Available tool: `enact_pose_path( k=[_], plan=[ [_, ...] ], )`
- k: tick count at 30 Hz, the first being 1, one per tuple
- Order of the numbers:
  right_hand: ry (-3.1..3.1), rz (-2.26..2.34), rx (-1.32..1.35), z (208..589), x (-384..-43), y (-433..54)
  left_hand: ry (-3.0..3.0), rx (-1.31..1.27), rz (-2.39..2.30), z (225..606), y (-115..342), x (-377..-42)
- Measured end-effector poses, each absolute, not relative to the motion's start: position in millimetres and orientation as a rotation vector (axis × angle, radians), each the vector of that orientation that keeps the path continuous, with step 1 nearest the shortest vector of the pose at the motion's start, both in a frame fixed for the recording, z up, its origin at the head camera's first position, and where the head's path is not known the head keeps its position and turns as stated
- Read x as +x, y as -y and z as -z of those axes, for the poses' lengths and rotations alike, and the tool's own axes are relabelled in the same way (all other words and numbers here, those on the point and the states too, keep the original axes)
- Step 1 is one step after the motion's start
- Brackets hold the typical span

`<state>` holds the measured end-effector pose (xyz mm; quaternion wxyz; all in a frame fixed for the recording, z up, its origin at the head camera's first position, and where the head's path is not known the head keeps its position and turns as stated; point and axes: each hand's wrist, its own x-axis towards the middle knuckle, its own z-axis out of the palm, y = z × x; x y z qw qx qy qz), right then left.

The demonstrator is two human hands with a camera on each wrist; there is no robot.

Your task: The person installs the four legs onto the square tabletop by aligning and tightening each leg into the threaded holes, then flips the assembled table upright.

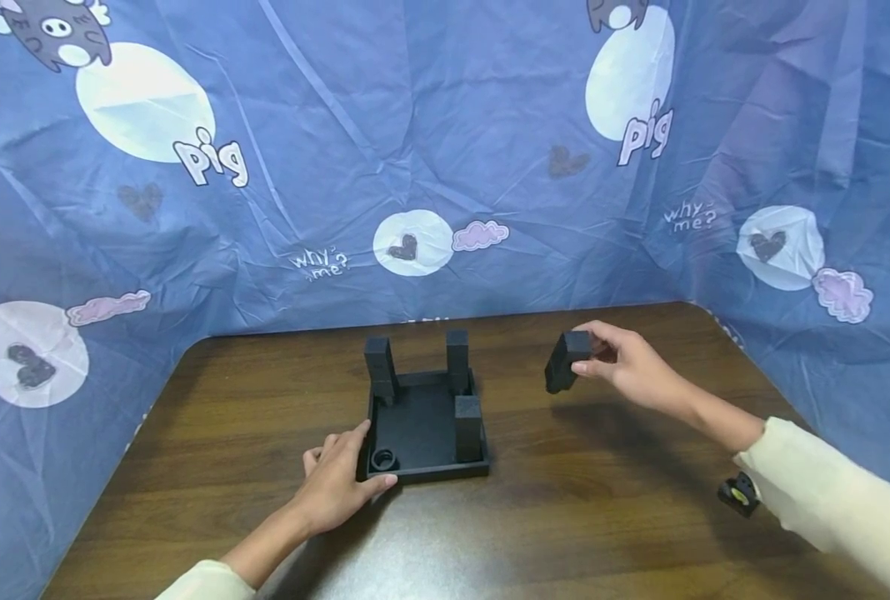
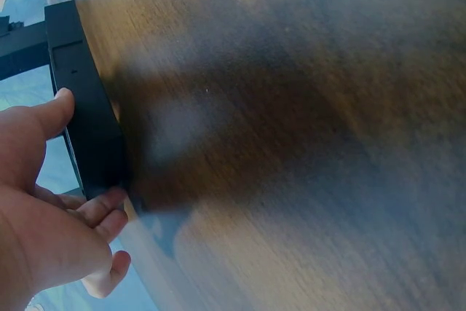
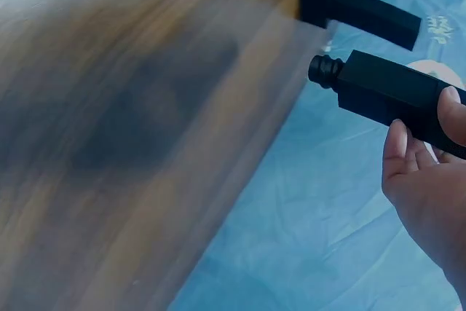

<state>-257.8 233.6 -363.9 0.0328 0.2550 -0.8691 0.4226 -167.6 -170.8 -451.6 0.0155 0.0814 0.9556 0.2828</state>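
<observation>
A square black tabletop [image 1: 415, 425] with a raised rim lies underside up, and black table legs stand at three of its corners: back left leg [image 1: 380, 367], back right leg [image 1: 457, 360], front right leg [image 1: 468, 427]. At the front left corner is a round socket [image 1: 383, 459]. My left hand [image 1: 334, 479] holds that corner, thumb on the front wall and fingers along the left side. To the right, above the table, my right hand [image 1: 625, 362] grips another black leg [image 1: 567, 360]. In the right wrist view its threaded end [image 3: 325, 71] points away from the hand.
A small black object with a yellow spot [image 1: 738, 493] is at the right, partly behind the right sleeve [image 1: 827, 492]. The wooden table [image 1: 227, 408] is backed by blue printed cloth [image 1: 340, 150] behind and at both sides.
</observation>
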Motion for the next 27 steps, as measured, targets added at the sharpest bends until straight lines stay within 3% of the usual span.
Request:
enact_pose_path(
  k=[10, 27],
  plan=[
    [2.645, -1.458, 0.830, 333.8, -253.0, -201.1, -2.977, 0.263, -0.863, 451.6, 170.5, -167.8],
    [2.574, -1.600, 0.952, 326.0, -252.5, -151.1, -2.986, 0.276, -0.864, 453.3, 170.7, -167.5]
  ],
)
